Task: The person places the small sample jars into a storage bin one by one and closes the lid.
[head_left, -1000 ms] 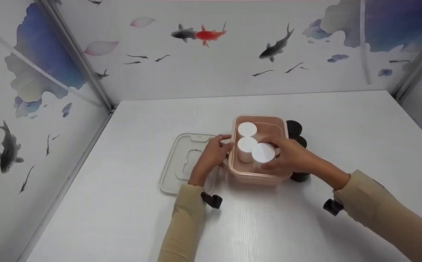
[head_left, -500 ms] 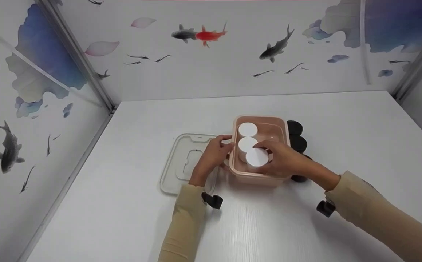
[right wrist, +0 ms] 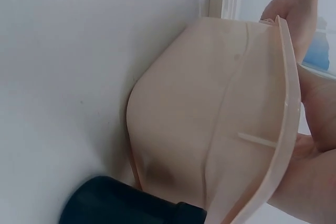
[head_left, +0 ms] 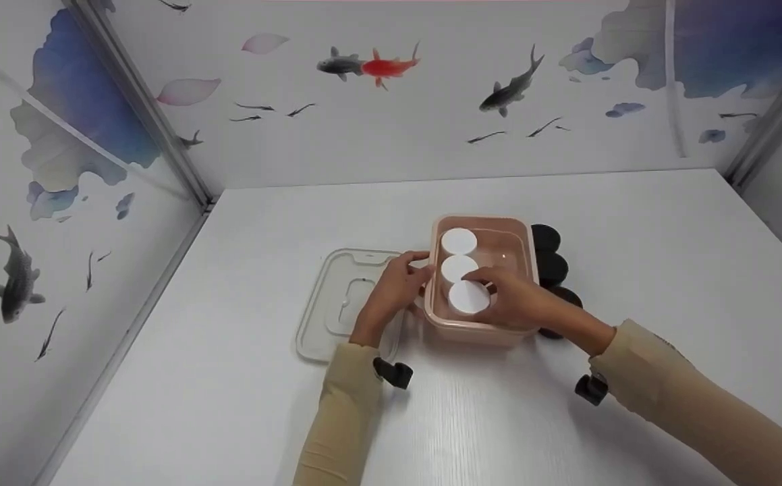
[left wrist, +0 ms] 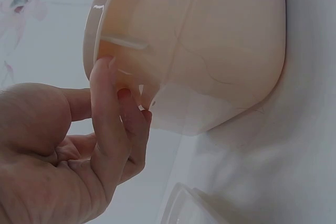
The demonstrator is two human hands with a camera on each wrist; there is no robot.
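Note:
A pale pink plastic box (head_left: 471,332) stands uncovered on the table. My left hand (head_left: 394,289) grips its left rim; in the left wrist view, bent fingers of this hand (left wrist: 100,156) hook under the rim. Inside the box, my right hand (head_left: 515,297) holds a white round-topped jar (head_left: 469,297) at the near left corner, thumb and fingers on its sides. Two similar jars, a middle one (head_left: 458,267) and a far one (head_left: 459,241), line the left wall. The right wrist view shows the box's outer wall (right wrist: 178,103), with the held jar hidden.
Left of the box lies a translucent lid (head_left: 313,331), partly under my left hand. Several black round containers stand along the right side, one at the far end (head_left: 546,238); another (right wrist: 113,203) appears close up in the right wrist view. Panels enclose the table's back and sides.
My right hand has carried the white jar left and toward me, and lower into the box, in line with the other two. The left hand has kept its grip on the rim.

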